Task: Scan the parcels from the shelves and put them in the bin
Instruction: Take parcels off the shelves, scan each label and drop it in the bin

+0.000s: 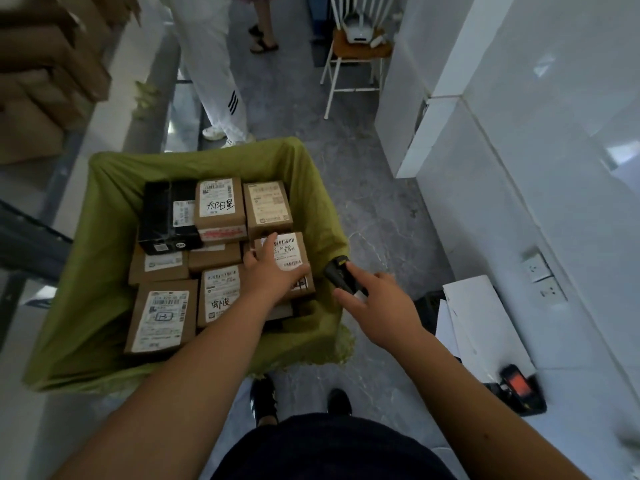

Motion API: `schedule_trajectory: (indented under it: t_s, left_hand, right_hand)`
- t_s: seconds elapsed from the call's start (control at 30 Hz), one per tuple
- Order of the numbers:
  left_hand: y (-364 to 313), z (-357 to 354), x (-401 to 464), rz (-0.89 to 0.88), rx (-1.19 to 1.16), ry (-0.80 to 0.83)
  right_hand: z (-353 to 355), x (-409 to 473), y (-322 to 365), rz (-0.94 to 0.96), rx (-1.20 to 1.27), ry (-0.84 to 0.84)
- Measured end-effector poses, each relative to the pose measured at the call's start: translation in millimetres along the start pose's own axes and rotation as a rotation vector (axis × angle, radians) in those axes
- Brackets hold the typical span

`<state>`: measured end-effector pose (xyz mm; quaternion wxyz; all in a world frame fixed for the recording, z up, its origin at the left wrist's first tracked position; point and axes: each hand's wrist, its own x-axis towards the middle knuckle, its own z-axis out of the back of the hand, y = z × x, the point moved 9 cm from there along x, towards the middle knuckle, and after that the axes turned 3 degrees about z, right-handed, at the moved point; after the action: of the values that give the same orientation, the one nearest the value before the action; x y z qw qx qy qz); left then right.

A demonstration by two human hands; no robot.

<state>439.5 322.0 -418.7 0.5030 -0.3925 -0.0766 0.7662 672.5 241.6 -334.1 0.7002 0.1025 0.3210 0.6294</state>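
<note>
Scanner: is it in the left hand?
No, the right hand holds the scanner; the left hand rests on a parcel.

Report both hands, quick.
Left hand: fingers spread, resting on a parcel in the bin.
Right hand: grips the scanner.
</note>
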Motion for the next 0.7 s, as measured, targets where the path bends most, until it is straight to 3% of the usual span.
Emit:
schedule_trajectory:
  t_s: [0.2, 0.7]
  left_hand:
    - [-1, -2, 4, 0.053, 0.045, -0.008]
    - [12, 27, -1, -0.052, 0.069, -0.080]
  right_hand:
    - [11, 9, -1, -0.025, 0.077, -0.043]
    - [-4, 17, -3, -0.033, 0.178, -0.014]
